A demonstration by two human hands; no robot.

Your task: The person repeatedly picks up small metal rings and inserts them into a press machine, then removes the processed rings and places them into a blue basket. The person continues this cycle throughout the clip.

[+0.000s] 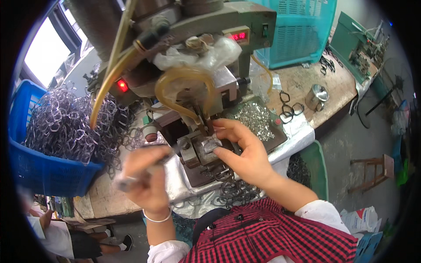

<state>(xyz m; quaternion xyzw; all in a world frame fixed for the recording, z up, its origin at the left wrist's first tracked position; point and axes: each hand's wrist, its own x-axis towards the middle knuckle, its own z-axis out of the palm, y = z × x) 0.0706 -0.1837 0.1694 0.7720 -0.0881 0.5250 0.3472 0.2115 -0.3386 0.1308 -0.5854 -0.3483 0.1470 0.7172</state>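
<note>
My right hand (245, 151) reaches in at the small metal fixture (189, 152) of a bench press (210, 26). Its thumb and fingers close around a clear, shiny ring-shaped piece (210, 145) lying on the fixture, below the press's tool. To the left of the fixture, my left hand (147, 177) is smeared by motion. Its fingers are curled, with a blurred greyish, shiny thing (127, 184) at them that I cannot make out. Several dark ring-shaped frames (237, 193) lie on the silver sheet just in front of the fixture.
A blue basket (57, 175) heaped with clear ring frames (66, 122) stands at the left. Right of the press are a tray of small metal parts (254, 118), dark rings (287, 109) and a metal cup (316, 97). A green bin (322, 171) stands below; another person (57, 232) is lower left.
</note>
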